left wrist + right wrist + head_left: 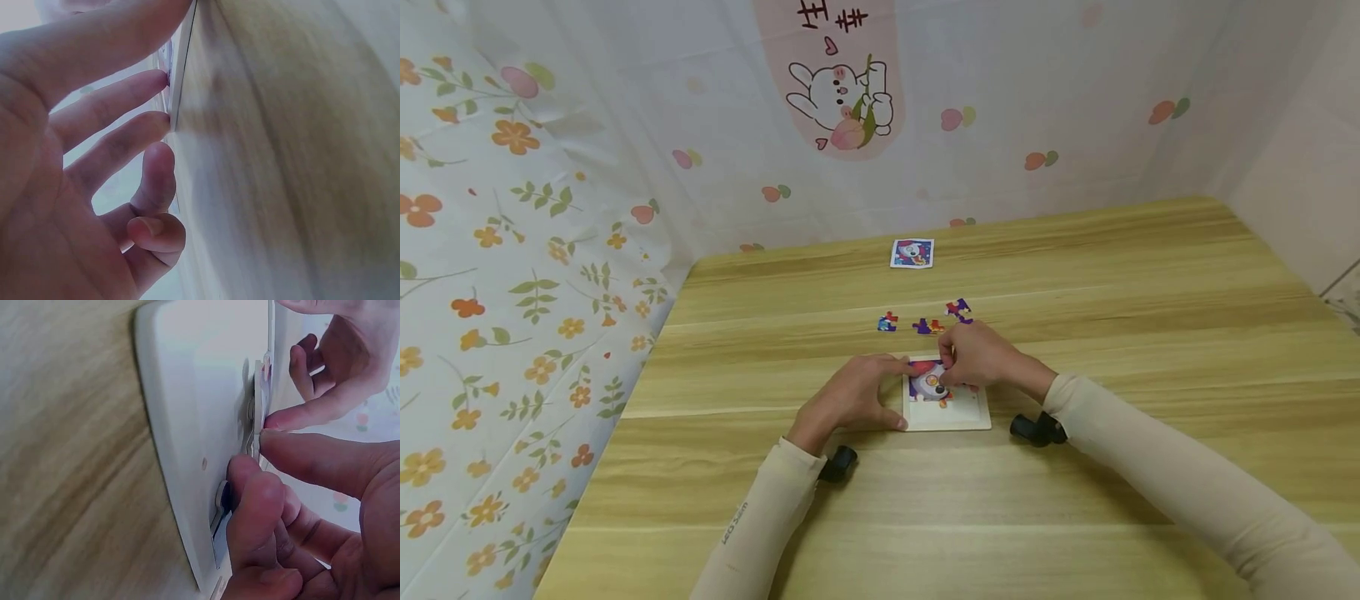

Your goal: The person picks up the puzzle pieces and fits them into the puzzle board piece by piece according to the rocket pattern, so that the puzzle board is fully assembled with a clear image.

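A white puzzle tray (966, 414) lies on the wooden table, with joined jigsaw pieces (926, 385) showing a grey-white animal face in its upper left part. My left hand (859, 390) holds the tray's left side, thumb at the near corner and index finger over the pieces. In the left wrist view the fingertips (164, 122) meet the tray's edge, while other fingers curl free. Over the tray's upper right part, my right hand (981, 354) pinches a puzzle piece (257, 415) between thumb and fingers; the hand mostly hides it in the head view.
Loose puzzle pieces lie beyond the tray: a blue-red one (887, 322), a purple-orange one (925, 327) and purple-red ones (958, 309) close to the right hand. Farther back is a small picture card (912, 253). A patterned curtain (722, 108) borders the table's far edge.
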`<state>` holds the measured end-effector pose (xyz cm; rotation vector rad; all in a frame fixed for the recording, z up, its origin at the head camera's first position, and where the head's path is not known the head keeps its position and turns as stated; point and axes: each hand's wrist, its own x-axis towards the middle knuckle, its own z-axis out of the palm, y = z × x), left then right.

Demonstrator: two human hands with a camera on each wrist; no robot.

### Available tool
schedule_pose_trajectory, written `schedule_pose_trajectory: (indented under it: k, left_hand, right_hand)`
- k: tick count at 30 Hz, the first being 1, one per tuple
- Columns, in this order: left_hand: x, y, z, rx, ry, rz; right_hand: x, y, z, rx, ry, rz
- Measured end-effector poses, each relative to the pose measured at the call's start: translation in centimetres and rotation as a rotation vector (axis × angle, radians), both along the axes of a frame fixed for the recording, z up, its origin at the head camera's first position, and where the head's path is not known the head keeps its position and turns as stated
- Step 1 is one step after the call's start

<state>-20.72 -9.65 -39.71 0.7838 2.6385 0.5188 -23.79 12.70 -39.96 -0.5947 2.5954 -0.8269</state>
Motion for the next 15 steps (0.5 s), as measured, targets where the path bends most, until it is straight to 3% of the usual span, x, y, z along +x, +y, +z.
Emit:
schedule_pose_trajectory:
  k: [5, 15]
  left_hand:
    - [0.1, 0.2, 0.1, 0.002, 0.002, 0.001]
    - [0.0, 0.2, 0.0, 0.016, 0.012, -0.005]
  right_hand:
    - [0.1, 0.2, -0.2, 0.032, 0.047, 0.001]
    - [-0.1, 1.4, -0.2, 0.038, 0.059, 0.000]
